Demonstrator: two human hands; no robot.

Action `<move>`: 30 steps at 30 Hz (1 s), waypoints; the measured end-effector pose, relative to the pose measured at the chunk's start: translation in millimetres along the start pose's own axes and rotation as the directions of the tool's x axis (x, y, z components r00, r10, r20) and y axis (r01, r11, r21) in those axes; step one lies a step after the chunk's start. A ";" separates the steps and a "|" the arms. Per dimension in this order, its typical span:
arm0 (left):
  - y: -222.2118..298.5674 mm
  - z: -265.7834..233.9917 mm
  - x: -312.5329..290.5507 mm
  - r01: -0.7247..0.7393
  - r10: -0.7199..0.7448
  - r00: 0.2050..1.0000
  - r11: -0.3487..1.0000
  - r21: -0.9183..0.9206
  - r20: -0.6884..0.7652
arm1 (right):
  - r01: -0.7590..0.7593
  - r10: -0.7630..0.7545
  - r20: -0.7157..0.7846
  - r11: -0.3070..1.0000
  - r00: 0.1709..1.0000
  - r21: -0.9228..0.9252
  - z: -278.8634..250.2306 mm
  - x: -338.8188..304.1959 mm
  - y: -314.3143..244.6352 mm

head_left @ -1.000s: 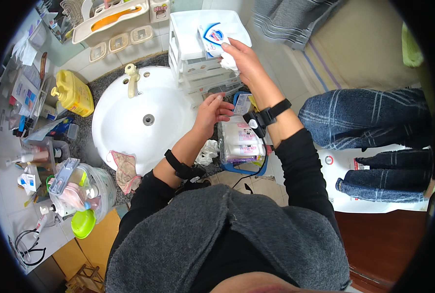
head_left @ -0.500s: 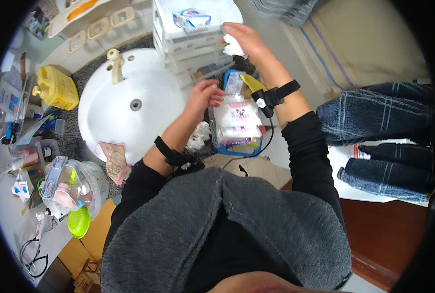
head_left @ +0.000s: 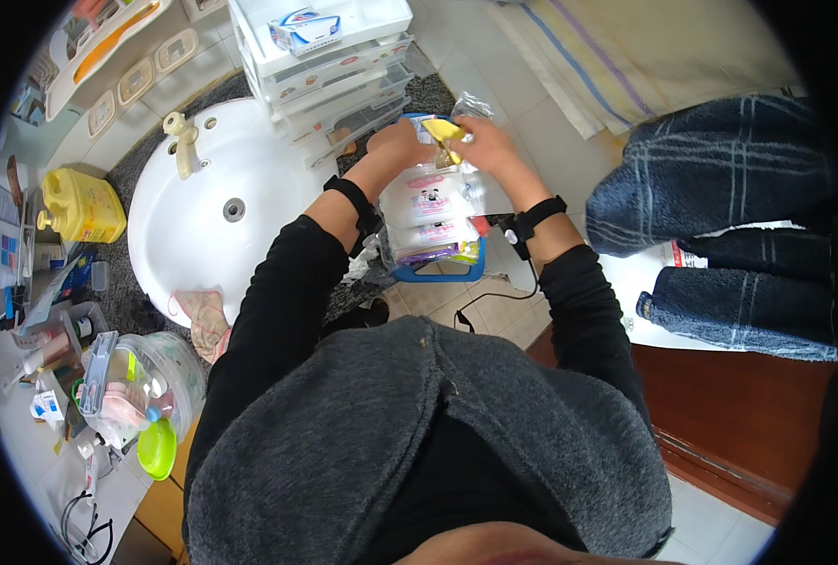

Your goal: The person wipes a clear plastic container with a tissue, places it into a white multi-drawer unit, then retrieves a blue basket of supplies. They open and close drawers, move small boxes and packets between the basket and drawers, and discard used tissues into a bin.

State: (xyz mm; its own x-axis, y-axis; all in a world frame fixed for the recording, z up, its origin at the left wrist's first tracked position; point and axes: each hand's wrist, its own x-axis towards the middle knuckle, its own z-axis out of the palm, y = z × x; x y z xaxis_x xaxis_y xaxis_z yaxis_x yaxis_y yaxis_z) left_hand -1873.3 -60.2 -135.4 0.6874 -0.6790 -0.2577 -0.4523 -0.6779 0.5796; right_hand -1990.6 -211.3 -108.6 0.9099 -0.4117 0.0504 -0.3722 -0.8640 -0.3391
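A blue basket (head_left: 449, 274) stands right of the sink, packed with white soft packs (head_left: 430, 200) printed in pink. At its far end my right hand (head_left: 483, 146) pinches a yellow, flat-looking piece (head_left: 443, 130); its exact kind does not show. My left hand (head_left: 400, 148) is just left of it, over the same end of the basket, with fingers curled inward. What those fingers hold, if anything, is hidden. Clear crinkled plastic (head_left: 474, 105) shows beyond my right hand.
At the left are a white sink (head_left: 169, 254) with a beige tap (head_left: 182, 146), a yellow jug (head_left: 82, 205) and a clear tub (head_left: 179, 363) of small items. A white drawer tower (head_left: 315, 71) rises behind the basket, carrying a box (head_left: 304, 31). Dark checked towels (head_left: 701, 188) hang right.
My right hand has come down from beside the drawer tower, where it held something white and crumpled, to the yellow piece. My left hand has moved to the basket's far end. The view has shifted.
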 end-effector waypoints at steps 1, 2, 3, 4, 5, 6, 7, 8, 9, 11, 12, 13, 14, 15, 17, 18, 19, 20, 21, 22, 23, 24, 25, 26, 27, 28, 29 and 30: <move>3.0 0.7 2.4 0.007 -0.007 1.000 1.000 -0.006 0.020 | 0.001 0.000 0.013 0.999 1.000 -0.035 5.5 -4.1 4.1; 4.1 0.6 4.5 0.015 -0.014 0.999 1.000 -0.010 0.042 | -0.071 0.068 0.062 0.997 0.996 0.039 9.5 -7.4 9.3; 3.7 0.2 6.7 0.025 -0.024 0.998 1.000 -0.014 0.064 | -0.130 0.117 0.113 0.985 0.987 0.116 14.0 -10.2 14.1; 1.7 -0.5 9.0 0.023 -0.021 0.998 0.999 -0.035 0.058 | -0.205 0.174 0.174 0.961 0.969 0.184 17.8 -12.9 19.0; -1.7 -1.9 12.4 0.020 -0.018 0.999 0.998 -0.055 0.051 | -0.180 0.147 0.163 0.962 0.976 0.207 21.1 -14.1 23.6; -6.0 -2.5 15.3 0.022 -0.018 0.999 0.997 -0.078 0.047 | -0.170 0.136 0.161 0.960 0.978 0.223 23.8 -15.8 27.4; -11.0 -3.9 18.9 0.068 -0.052 0.995 0.981 -0.182 0.091 | -0.160 0.124 0.160 0.958 0.979 0.238 25.5 -17.8 30.8; -16.2 -5.8 22.9 0.119 -0.082 0.987 0.951 -0.285 0.141 | -0.163 0.126 0.157 0.955 0.980 0.248 26.1 -18.6 32.6; -21.7 -6.3 24.1 0.172 -0.113 0.979 0.907 -0.385 0.171 | -0.155 0.116 0.162 0.954 0.980 0.257 24.9 -19.5 32.9; -32.3 -8.6 20.7 0.164 -0.078 0.983 0.776 -0.609 0.165 | -0.159 0.118 0.168 0.952 0.979 0.263 17.2 -19.3 27.6; -36.4 -11.3 16.3 0.164 -0.070 0.984 0.695 -0.700 0.161 | -0.128 0.131 0.011 0.938 0.991 0.321 11.6 -17.7 20.7; -39.3 -17.4 11.6 0.137 -0.074 0.990 0.618 -0.774 0.116 | -0.089 0.152 -0.144 0.923 0.978 0.373 4.3 -15.6 11.7; -40.7 -24.5 4.6 0.123 -0.087 0.992 0.542 -0.831 0.090 | -0.127 0.250 -0.252 0.899 0.935 0.420 -3.4 -14.7 0.1; -40.3 -31.8 -4.6 0.102 -0.097 0.993 0.466 -0.879 0.063 | -0.066 0.230 -0.299 0.879 0.926 0.472 -15.0 -14.0 -11.6; -31.1 -46.2 -25.8 0.130 -0.008 0.991 0.197 -0.972 0.131 | 0.211 0.060 -0.409 0.783 0.911 0.585 -32.5 -15.6 -43.9; -24.4 -53.2 -36.8 0.155 0.020 0.988 0.063 -0.986 0.156 | 0.330 0.000 -0.466 0.708 0.885 0.625 -39.6 -17.6 -61.5; -14.4 -54.2 -50.7 0.088 0.080 0.993 0.018 -0.996 0.089 | 0.442 -0.142 -0.503 0.710 0.853 0.549 -44.3 -19.8 -79.4; -3.6 -55.2 -61.0 0.120 0.223 0.971 -0.154 -0.981 0.084 | 0.545 -0.288 -0.521 0.707 0.804 0.450 -46.8 -23.3 -96.2; 11.6 -51.7 -68.5 0.091 0.202 0.978 -0.238 -0.967 0.043 | 0.618 -0.428 -0.532 0.745 0.730 0.249 -45.8 -29.1 -112.5; 23.2 -48.4 -75.2 0.053 0.202 0.979 -0.320 -0.946 -0.013 | 0.636 -0.567 -0.452 0.772 0.689 0.001 -47.2 -32.8 -123.8; 29.7 -45.6 -82.0 0.031 0.188 0.980 -0.467 -0.884 -0.065 | 0.663 -0.604 -0.466 0.747 0.646 -0.049 -52.6 -33.9 -128.3; 30.7 -43.9 -87.6 0.084 0.210 0.978 -0.404 -0.911 -0.003 | 0.640 -0.550 -0.491 0.768 0.676 0.021 -56.7 -33.4 -131.3; 29.2 -43.8 -91.0 0.140 0.289 0.957 -0.340 -0.930 0.038 | 0.614 -0.505 -0.496 0.786 0.707 0.075 -61.6 -28.9 -131.9; 26.1 -41.8 -94.3 0.214 0.292 0.947 -0.261 -0.941 0.134 | 0.555 -0.428 -0.476 0.816 0.769 0.163 -65.7 -26.0 -129.8; 23.6 -40.3 -94.1 0.172 0.319 0.944 -0.266 -0.948 0.082 | 0.604 -0.487 -0.520 0.794 0.702 0.071 -68.8 -20.9 -127.2; 18.8 -38.6 -95.1 0.166 0.397 0.917 -0.284 -0.944 0.042 | 0.479 -0.304 -0.397 0.733 0.866 0.483 -72.1 -17.4 -122.3; 13.8 -36.6 -95.9 0.164 0.423 0.906 -0.288 -0.943 0.028 | 0.247 -0.168 -0.185 0.549 0.968 0.798 -77.1 -12.6 -115.2; 9.4 -34.6 -96.6 0.173 0.484 0.875 -0.308 -0.936 0.002 | -0.008 -0.154 0.048 0.248 0.987 0.969 -80.3 -8.3 -108.9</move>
State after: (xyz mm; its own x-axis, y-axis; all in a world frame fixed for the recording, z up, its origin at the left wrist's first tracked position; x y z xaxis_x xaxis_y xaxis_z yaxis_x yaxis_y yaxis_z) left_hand -1924.3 8.8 -78.3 0.3809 -0.9231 0.0534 0.7898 0.3549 0.5002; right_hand -1972.3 -137.0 3.3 0.9642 -0.2590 0.0572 0.0779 0.0702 -0.9945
